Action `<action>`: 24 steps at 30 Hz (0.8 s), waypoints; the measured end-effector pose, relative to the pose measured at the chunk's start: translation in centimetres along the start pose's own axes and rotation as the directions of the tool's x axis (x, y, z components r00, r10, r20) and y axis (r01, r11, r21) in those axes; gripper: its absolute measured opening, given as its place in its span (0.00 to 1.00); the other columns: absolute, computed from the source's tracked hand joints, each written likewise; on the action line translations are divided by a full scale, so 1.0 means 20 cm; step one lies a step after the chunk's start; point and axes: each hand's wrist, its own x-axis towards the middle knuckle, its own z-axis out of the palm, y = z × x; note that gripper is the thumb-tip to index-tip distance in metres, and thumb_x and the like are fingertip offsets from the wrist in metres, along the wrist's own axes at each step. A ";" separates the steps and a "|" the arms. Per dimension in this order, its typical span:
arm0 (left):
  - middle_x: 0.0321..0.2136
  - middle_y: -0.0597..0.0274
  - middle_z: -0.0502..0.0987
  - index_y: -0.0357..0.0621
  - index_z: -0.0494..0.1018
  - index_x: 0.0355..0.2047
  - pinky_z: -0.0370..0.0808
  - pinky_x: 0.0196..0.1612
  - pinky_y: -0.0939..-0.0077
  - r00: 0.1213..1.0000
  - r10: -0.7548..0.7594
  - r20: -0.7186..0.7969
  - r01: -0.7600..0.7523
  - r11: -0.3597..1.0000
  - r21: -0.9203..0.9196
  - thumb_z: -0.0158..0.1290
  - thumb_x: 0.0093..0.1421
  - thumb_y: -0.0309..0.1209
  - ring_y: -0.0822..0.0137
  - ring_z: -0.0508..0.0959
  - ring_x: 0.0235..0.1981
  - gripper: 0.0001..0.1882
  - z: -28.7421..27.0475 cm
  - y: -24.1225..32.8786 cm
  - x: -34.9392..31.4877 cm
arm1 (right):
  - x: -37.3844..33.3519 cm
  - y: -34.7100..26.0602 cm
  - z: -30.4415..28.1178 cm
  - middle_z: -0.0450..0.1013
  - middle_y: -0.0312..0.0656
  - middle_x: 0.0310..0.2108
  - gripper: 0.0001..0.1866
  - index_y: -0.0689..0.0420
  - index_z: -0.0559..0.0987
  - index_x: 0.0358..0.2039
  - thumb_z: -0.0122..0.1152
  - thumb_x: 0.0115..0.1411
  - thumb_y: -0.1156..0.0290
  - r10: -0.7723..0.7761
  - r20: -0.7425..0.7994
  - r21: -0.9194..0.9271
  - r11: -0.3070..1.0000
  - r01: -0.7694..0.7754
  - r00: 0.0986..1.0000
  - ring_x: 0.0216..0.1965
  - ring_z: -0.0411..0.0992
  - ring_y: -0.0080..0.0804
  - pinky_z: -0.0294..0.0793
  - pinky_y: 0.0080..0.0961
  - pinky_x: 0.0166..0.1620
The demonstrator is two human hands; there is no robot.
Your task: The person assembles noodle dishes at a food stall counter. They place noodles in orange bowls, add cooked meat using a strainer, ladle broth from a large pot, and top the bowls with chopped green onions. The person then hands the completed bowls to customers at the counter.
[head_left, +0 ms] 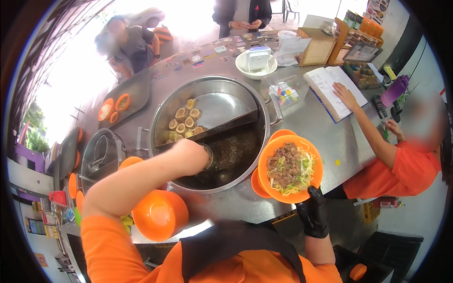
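My left hand, bare and closed, is over the dark broth half of a big round divided metal pot. Beside its fingers shows the round rim of what looks like a ladle; my hand hides the handle. Cut bone pieces are heaped in the pot's other half. My right hand, in a black glove, grips the near edge of an orange bowl, tilted toward me. Inside it lie noodles, brown meat and chopped greens. Other orange bowls are partly hidden beneath it.
A large orange bowl stands below my left forearm. A metal container and a dark tray with small orange dishes are left. At right, a co-worker in orange rests a hand on an open notebook. Two people stand beyond the counter.
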 end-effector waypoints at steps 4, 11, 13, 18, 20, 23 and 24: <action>0.36 0.57 0.84 0.47 0.85 0.34 0.80 0.36 0.63 0.996 0.088 -0.001 -0.088 0.996 0.005 0.54 0.55 0.30 0.57 0.84 0.38 0.10 0.27 0.12 0.45 | -0.02 -0.02 -0.08 0.66 0.47 0.62 0.31 0.62 0.62 0.64 0.59 0.62 0.70 -0.062 -0.052 0.004 0.998 0.062 0.997 0.63 0.65 0.40 0.62 0.39 0.67; 0.38 0.56 0.84 0.47 0.85 0.34 0.80 0.38 0.63 0.994 -0.034 -0.104 0.028 0.998 -0.058 0.53 0.56 0.29 0.57 0.84 0.41 0.11 0.47 0.11 0.85 | -0.04 0.03 -0.16 0.68 0.47 0.60 0.27 0.63 0.65 0.62 0.59 0.63 0.74 -0.068 -0.109 0.127 0.989 0.081 0.992 0.62 0.66 0.40 0.63 0.38 0.67; 0.38 0.55 0.84 0.47 0.85 0.35 0.80 0.38 0.63 0.990 -0.064 -0.129 0.056 0.996 -0.068 0.53 0.57 0.29 0.57 0.84 0.40 0.11 0.50 0.09 0.90 | -0.05 0.04 -0.15 0.68 0.47 0.60 0.28 0.62 0.66 0.62 0.59 0.62 0.74 -0.078 -0.141 0.126 0.987 0.096 0.987 0.62 0.66 0.41 0.63 0.39 0.67; 0.38 0.54 0.84 0.46 0.85 0.35 0.79 0.39 0.63 0.973 -0.090 -0.213 0.088 0.996 -0.022 0.52 0.57 0.30 0.57 0.84 0.40 0.11 0.57 0.08 0.97 | -0.06 0.06 -0.11 0.68 0.47 0.60 0.28 0.61 0.65 0.62 0.60 0.62 0.74 -0.089 -0.156 0.122 0.987 0.108 0.984 0.62 0.66 0.42 0.64 0.41 0.66; 0.39 0.54 0.83 0.45 0.84 0.35 0.79 0.39 0.64 0.969 -0.077 -0.234 0.081 0.997 0.009 0.52 0.57 0.30 0.57 0.83 0.41 0.11 0.61 0.09 0.98 | -0.07 0.06 -0.09 0.68 0.47 0.60 0.28 0.61 0.65 0.62 0.59 0.62 0.75 -0.106 -0.102 0.118 0.986 0.118 0.989 0.62 0.66 0.42 0.64 0.42 0.66; 0.41 0.53 0.83 0.45 0.84 0.36 0.79 0.41 0.64 0.966 -0.083 -0.245 0.080 0.997 -0.024 0.52 0.57 0.30 0.57 0.83 0.43 0.12 0.63 0.09 0.97 | -0.09 0.07 -0.09 0.68 0.47 0.60 0.26 0.61 0.66 0.61 0.59 0.63 0.75 -0.094 -0.122 0.118 0.987 0.109 0.988 0.62 0.66 0.41 0.65 0.41 0.66; 0.42 0.53 0.82 0.44 0.84 0.36 0.79 0.42 0.63 0.966 -0.092 -0.240 0.083 0.995 -0.048 0.52 0.57 0.30 0.57 0.83 0.44 0.12 0.63 0.09 0.95 | -0.09 0.08 -0.09 0.68 0.47 0.60 0.26 0.61 0.67 0.61 0.58 0.63 0.75 -0.082 -0.143 0.124 0.987 0.100 0.986 0.62 0.66 0.41 0.65 0.41 0.65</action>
